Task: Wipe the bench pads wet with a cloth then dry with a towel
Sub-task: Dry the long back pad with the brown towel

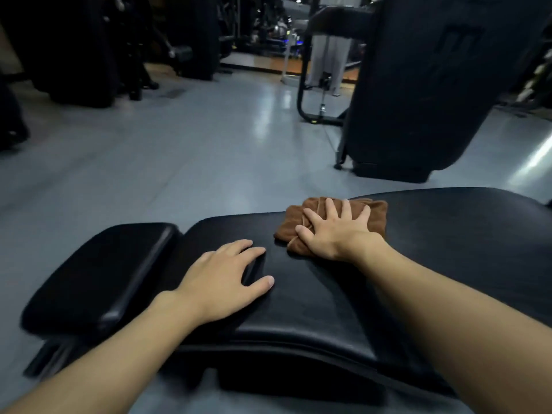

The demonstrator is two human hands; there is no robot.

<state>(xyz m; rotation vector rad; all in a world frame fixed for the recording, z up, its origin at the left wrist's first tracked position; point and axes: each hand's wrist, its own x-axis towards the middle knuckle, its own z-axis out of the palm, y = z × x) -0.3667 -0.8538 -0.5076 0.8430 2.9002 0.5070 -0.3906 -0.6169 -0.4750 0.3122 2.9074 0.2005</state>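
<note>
Bench padding is occupying the near part of the view; the long pad (black, glossy, slightly arched) is running from near centre toward the right edge, and the short pad, also black, is sitting just beside its left end with a narrow gap between the two. The brown cloth is lying folded on the far edge of the long pad, right of centre; its folds are bunching at the near left corner; whether it is wet or dry cannot be told.

The right hand is pressing down on the cloth with the palm flat and the fingers straight and spread, fingertips pointing far; the heel of the hand is reaching past the near edge of the cloth. The left hand is resting directly on the long pad near its left end, to the near left of the cloth and apart from it; its fingers are lying relaxed and slightly bent, thumb held apart, gripping nothing. Both forearms are bare and are extending in from the near edge.

The grey floor is reflecting overhead light beyond the bench; a large black machine is standing at far right, and dark equipment is lining the far left. A metal frame is showing under the short pad at near left — blurred.
</note>
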